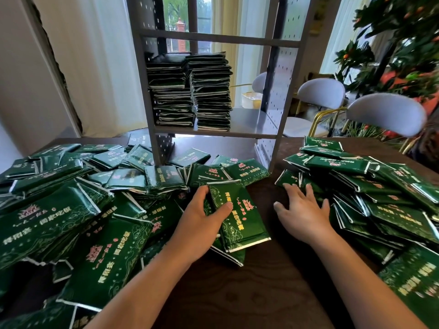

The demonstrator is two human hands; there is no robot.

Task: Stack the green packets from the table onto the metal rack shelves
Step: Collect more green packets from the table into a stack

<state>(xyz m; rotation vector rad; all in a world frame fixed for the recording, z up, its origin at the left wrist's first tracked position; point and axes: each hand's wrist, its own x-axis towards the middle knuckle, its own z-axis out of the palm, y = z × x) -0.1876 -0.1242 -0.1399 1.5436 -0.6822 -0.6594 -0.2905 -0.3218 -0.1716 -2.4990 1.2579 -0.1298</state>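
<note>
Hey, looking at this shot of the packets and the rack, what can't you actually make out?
Head view only:
- Left hand covers part of the packet it grips.
- Rack top is cut off by the frame's upper edge.
- Stacks on the shelf: count too small to tell.
- Right hand hides what its fingers touch.

Left hand [204, 214] around green packet [240, 219]

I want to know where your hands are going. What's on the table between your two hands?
In the head view, only bare dark wooden table lies between the left hand, gripping a green packet, and the right hand.
</note>
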